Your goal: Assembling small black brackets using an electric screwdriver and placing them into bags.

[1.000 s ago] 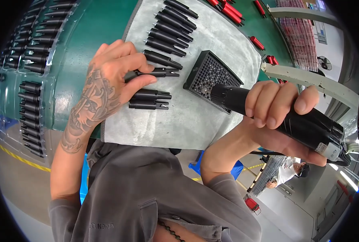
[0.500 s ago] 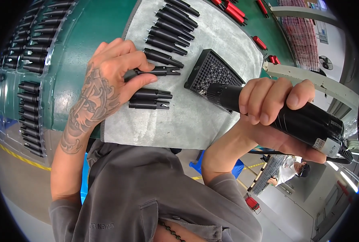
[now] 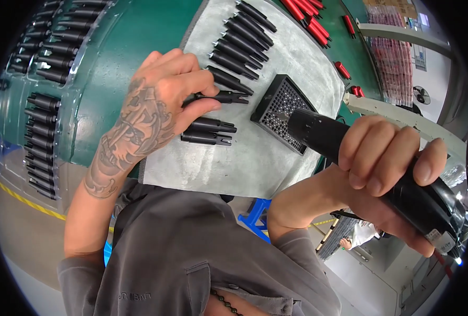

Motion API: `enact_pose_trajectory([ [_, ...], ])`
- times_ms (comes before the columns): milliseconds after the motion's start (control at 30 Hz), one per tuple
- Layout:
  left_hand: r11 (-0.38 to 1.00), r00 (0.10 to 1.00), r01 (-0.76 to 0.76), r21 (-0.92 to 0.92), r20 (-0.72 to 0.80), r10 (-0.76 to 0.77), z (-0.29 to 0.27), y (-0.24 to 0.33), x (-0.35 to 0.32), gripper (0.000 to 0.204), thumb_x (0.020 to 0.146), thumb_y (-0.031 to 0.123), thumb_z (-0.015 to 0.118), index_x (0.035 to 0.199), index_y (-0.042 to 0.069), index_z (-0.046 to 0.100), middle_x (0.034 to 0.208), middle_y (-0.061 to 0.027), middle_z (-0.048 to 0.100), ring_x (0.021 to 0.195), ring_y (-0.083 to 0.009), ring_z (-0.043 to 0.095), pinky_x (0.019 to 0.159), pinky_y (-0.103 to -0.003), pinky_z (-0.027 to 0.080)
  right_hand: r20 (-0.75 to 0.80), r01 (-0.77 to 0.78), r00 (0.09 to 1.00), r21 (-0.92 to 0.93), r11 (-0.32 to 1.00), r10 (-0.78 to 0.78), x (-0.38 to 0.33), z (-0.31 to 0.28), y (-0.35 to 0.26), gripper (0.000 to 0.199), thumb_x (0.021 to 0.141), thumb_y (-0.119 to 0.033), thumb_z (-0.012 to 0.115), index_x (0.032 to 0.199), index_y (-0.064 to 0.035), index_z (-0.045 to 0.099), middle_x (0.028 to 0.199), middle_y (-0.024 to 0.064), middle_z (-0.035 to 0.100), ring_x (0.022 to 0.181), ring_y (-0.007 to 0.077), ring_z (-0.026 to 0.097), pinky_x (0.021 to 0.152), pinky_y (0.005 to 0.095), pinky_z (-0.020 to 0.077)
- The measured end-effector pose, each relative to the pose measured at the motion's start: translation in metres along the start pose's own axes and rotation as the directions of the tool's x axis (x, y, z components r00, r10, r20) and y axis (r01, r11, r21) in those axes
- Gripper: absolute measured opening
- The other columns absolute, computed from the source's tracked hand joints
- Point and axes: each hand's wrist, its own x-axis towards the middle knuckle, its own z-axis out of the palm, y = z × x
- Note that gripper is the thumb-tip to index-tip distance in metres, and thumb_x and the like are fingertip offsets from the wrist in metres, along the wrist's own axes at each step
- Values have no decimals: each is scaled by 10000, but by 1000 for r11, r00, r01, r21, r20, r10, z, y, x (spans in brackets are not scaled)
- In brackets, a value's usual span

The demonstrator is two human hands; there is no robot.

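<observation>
My left hand (image 3: pixel 163 97) pinches a black cylindrical part (image 3: pixel 234 98) with a forked end, low over the mat. Its thumb and fingers hide the part's other end. In my right hand (image 3: pixel 386 158) is a black electric screwdriver (image 3: pixel 323 137), slanting with its nose to the left. That nose overlaps a black tray (image 3: pixel 266 101) dotted with holes and small shiny pieces, probably screws; whether the bit touches them is hidden. Two similar forked parts (image 3: pixel 207 131) lie nearer me than the held one. Several more black parts (image 3: pixel 236 55) form a slanted row beyond it.
A grey mat (image 3: pixel 192 171) covers part of the green table (image 3: pixel 105 79). Clear plastic trays (image 3: pixel 63 118) of black parts stand at the left. Red cylinders (image 3: pixel 315 31) lie at the far right, beside a pale metal frame bar (image 3: pixel 402 110). A person's arm (image 3: pixel 350 242) shows in the background.
The view has shifted slightly, with the table things now further right. The screwdriver's rear end has swung down toward me, while its nose stays over the tray. My left hand keeps its pinch.
</observation>
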Motion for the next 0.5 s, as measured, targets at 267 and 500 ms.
enact_pose_trajectory([
  [267, 1000, 1000, -22, -4, -7, 21, 2, -4, 0, 118, 760, 148, 781, 800, 112, 676, 768, 31, 509, 751, -137, 491, 775, -274, 373, 5, 0, 1000, 54, 999, 0, 8, 15, 22, 781, 740, -761, 681, 1157, -125, 503, 781, 12, 593, 586, 124, 535, 530, 284, 431],
  [500, 999, 999, -45, 1, -25, 45, 4, -7, -2, 124, 754, 148, 789, 804, 103, 686, 778, 31, 522, 753, -135, 489, 777, -280, 370, 115, -18, 993, 65, 998, 11, 20, 24, 39, 791, 743, -773, 671, 1143, -115, 486, 798, 32, 594, 598, 138, 537, 540, 297, 435],
])
